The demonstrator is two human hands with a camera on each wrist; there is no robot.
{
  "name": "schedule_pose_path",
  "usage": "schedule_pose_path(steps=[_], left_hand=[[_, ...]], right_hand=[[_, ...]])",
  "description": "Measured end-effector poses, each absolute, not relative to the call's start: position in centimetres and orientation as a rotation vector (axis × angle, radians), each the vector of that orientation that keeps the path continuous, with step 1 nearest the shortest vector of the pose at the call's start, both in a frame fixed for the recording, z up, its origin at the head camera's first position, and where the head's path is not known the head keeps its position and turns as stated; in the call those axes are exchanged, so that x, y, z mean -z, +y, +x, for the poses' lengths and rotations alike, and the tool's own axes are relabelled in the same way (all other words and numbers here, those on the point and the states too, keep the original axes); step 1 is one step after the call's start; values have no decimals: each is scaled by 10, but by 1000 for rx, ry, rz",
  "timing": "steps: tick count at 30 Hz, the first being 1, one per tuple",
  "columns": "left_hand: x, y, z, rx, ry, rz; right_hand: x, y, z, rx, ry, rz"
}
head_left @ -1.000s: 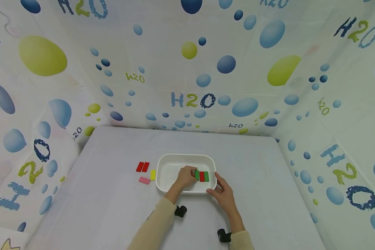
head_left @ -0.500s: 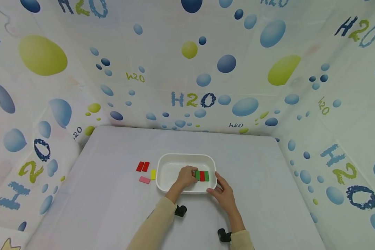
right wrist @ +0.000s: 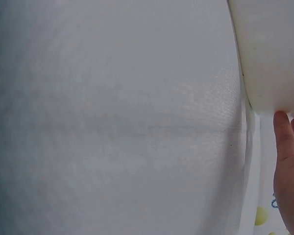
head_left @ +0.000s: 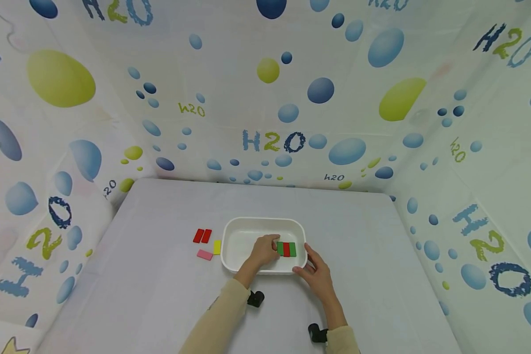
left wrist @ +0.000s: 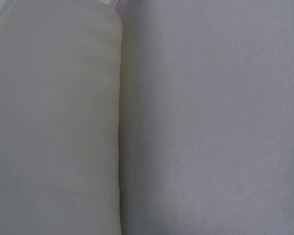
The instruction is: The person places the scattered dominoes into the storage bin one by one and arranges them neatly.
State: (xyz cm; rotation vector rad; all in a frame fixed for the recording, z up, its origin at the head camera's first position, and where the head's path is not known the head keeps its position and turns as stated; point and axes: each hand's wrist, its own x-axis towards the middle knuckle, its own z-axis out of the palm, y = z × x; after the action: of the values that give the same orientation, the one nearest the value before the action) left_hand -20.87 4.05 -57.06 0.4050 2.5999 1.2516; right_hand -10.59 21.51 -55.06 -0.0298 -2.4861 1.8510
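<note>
In the head view, my left hand [head_left: 264, 250] is inside a white tray [head_left: 243, 224], beside a row of small flat blocks. Its index finger reaches just past the far left corner of a green block [head_left: 280, 249], with the other fingers bent at the block's left side. A red block [head_left: 286, 250] and a second green block [head_left: 292, 250] complete the row, side by side. My right hand [head_left: 317, 275] holds the tray's near right corner, thumb at the front wall and fingers at the right end. In the right wrist view, fingertips [right wrist: 281, 117] meet the tray's outer wall [right wrist: 272, 54].
Left of the tray lie two red blocks [head_left: 202, 236], a pink block [head_left: 205, 254] and a yellow block [head_left: 217, 247] against the tray's wall. White cloth [head_left: 358, 236] covers the table, and a patterned curtain [head_left: 230, 113] surrounds it. Black wrist cameras [head_left: 255, 299] hang near both sleeves.
The left green block has slid right against the red one, closing a narrow gap. My left index finger has since lifted slightly from its corner. My right hand has stayed still.
</note>
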Motion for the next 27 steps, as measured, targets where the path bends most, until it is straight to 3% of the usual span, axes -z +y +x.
schedule_pose_path(steps=[16, 27], left_hand=[[571, 41, -210, -1265, 2602, 378], [570, 39, -212, -1413, 2612, 355]], right_hand=[[553, 215, -107, -1795, -2482, 17], [593, 224, -117, -1812, -2425, 10]])
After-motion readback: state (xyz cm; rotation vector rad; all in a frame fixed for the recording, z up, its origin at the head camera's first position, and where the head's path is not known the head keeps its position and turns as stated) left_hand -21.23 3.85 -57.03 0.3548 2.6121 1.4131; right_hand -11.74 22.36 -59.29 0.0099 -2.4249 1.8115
